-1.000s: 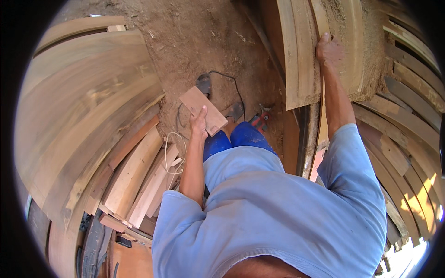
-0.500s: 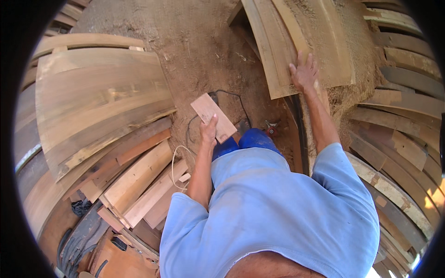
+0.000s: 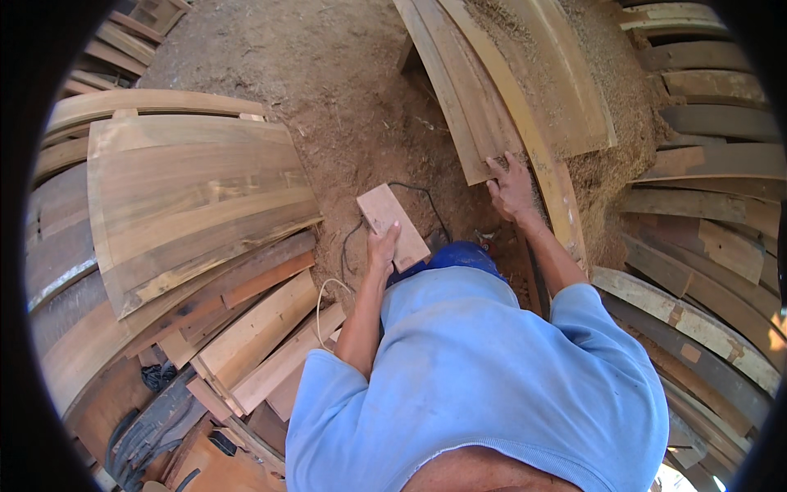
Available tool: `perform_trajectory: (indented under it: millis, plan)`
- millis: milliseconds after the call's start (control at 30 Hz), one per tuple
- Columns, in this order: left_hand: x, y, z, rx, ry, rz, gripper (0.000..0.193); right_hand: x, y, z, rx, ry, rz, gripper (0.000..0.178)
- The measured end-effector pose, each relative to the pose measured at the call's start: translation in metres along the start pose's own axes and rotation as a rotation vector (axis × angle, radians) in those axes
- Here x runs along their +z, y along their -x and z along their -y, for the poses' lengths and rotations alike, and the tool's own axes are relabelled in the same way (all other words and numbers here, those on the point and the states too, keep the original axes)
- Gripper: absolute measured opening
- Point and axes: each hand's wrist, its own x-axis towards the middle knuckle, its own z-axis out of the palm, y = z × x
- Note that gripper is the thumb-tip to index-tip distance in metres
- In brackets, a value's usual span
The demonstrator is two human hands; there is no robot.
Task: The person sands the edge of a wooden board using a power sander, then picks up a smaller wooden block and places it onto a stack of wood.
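My left hand (image 3: 382, 247) grips a short, flat reddish wooden board (image 3: 392, 224) by its near edge, holding it out over the dirt floor. My right hand (image 3: 512, 190) rests with spread fingers on the near end of a group of long planks (image 3: 467, 98) that lie on a sawdust-covered bench. My light blue shirt and blue trousers fill the lower middle of the view.
A stack of wide boards (image 3: 188, 189) lies at the left, with shorter offcuts (image 3: 262, 328) piled below it. More planks (image 3: 705, 230) are stacked at the right. A black cable (image 3: 422, 197) and a pale cord (image 3: 321, 303) lie on the sawdust-strewn ground (image 3: 328, 74).
My right hand has come down along the long planks toward their near end. My left hand keeps hold of the short board, which has shifted little.
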Motion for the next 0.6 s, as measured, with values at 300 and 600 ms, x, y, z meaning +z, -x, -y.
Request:
perform_trajectory:
  millis: [300, 600]
  plan:
    - [0.006, -0.032, -0.026, 0.043, -0.083, 0.043, 0.045, -0.015, -0.015, -0.077, 0.426, 0.029, -0.073, 0.08]
    - [0.021, -0.01, -0.032, 0.065, 0.005, 0.033, 0.047, -0.017, -0.005, -0.078, 0.526, 0.02, 0.125, 0.108]
